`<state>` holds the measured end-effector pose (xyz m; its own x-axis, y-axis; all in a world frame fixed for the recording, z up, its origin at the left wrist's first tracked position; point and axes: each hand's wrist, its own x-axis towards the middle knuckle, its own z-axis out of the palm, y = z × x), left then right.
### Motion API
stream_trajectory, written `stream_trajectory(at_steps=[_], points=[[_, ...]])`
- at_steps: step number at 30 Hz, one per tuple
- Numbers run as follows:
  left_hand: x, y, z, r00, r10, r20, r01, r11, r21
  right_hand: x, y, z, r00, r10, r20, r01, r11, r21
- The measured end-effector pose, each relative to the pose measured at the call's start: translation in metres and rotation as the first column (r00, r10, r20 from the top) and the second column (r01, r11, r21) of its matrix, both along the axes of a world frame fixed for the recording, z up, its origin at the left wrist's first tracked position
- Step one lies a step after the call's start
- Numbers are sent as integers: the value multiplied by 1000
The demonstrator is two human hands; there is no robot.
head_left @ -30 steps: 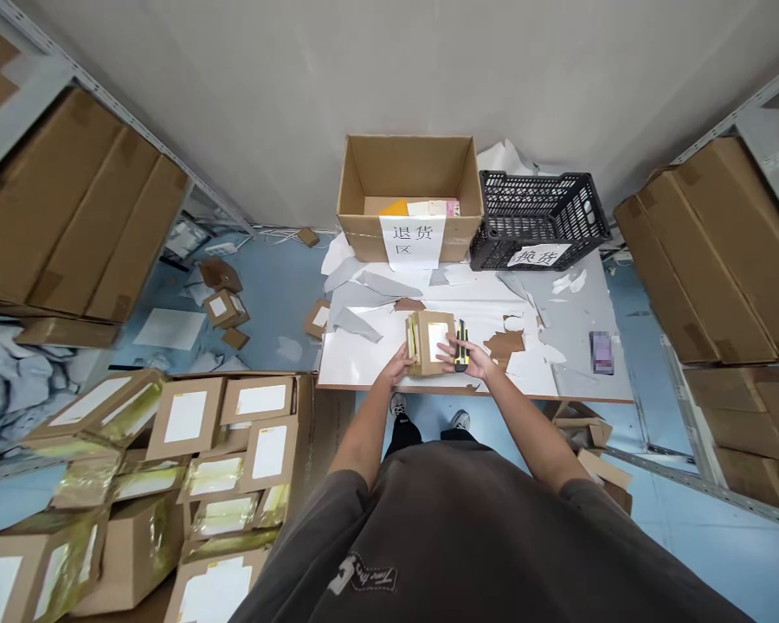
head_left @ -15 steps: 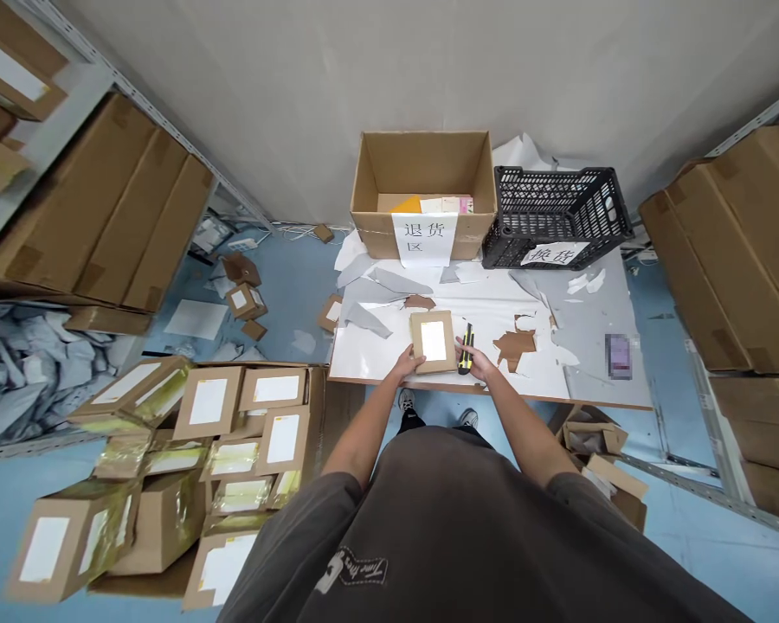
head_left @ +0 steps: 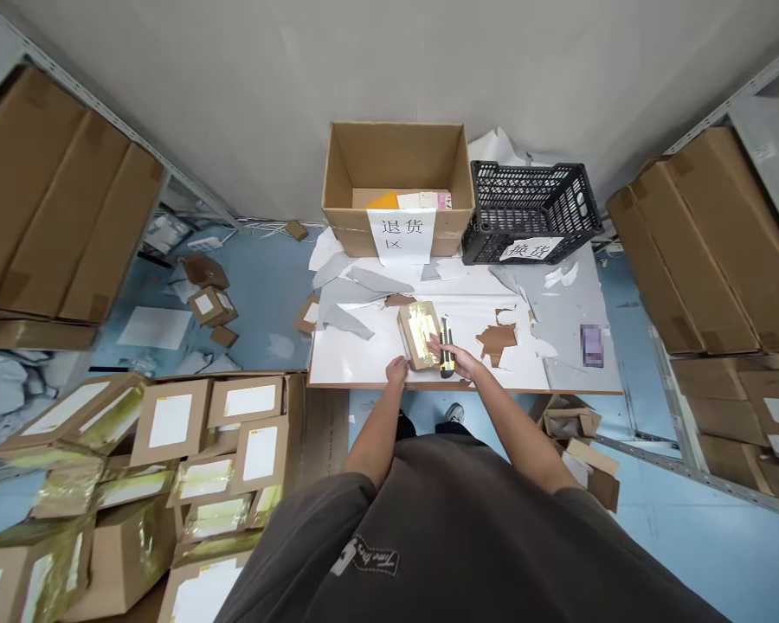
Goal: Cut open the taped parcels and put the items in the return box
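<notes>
On the table's near edge lies a small cardboard box (head_left: pixel 415 333), with yellowish clear tape over its upper face. My right hand (head_left: pixel 460 359) holds a black and yellow utility knife (head_left: pixel 447 350) upright along the box's right side. Fingertips of that hand reach past the knife onto the taped face. Beside the box's lower left corner is my left hand (head_left: pixel 397 370), its fingers curled in; I cannot tell whether it touches the cardboard.
Behind the box stand a large open carton (head_left: pixel 344 221) with a paper sign and a black plastic crate (head_left: pixel 486 247). Torn paper (head_left: pixel 344 320) and a purple pixelated item (head_left: pixel 592 346) lie on the table (head_left: pixel 363 368). Taped parcels (head_left: pixel 169 433) fill a carton at left; shelves flank both sides.
The box has been turned over from its white-labelled face to a taped face. My left hand has come off its side. My right fingers have moved onto it; the view has shifted right.
</notes>
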<state>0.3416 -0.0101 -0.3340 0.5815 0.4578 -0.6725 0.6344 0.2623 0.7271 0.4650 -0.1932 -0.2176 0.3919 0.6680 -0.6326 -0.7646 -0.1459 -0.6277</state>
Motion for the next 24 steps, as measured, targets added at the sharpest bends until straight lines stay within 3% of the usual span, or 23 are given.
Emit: stream_trajectory(at_steps=[3,4,5,6,7,8,9,10,11,13,16,20,22,24], points=[[-4,38,18,999,2,-50,8,982,191,-7,10,-4,1000,13,-27,-12,1000,28],[-1,53,28,998,-59,-35,67,955,288,-7,11,-4,999,20,-29,-19,999,37],[5,68,38,979,-202,-20,191,885,425,-7,11,-4,999,26,-27,-25,999,42],[14,80,48,915,-402,-32,347,744,572,-7,10,-2,999,33,-24,-32,999,43],[25,90,58,803,-591,-77,482,568,667,-5,10,-1,999,36,-20,-35,999,39],[37,96,67,665,-733,-142,584,393,710,-3,9,1,999,33,-12,-33,999,30],[48,99,73,542,-813,-212,660,255,707,-1,9,3,1000,23,2,-23,1000,17],[58,100,78,453,-851,-268,710,163,685,3,8,5,1000,5,28,-5,1000,-1],[66,97,81,392,-867,-306,746,105,657,7,8,6,998,-12,68,14,1000,-26],[74,89,81,362,-868,-339,782,85,617,17,11,9,980,-13,201,34,994,-101],[72,71,76,423,-844,-329,776,150,613,38,25,13,875,137,464,19,948,-317],[68,49,69,533,-793,-293,733,260,628,61,57,15,583,494,645,48,772,-634],[71,43,67,555,-780,-289,730,290,619,66,71,15,456,633,626,32,691,-722],[74,41,65,556,-777,-294,739,300,603,67,79,15,383,724,573,-8,623,-782]])
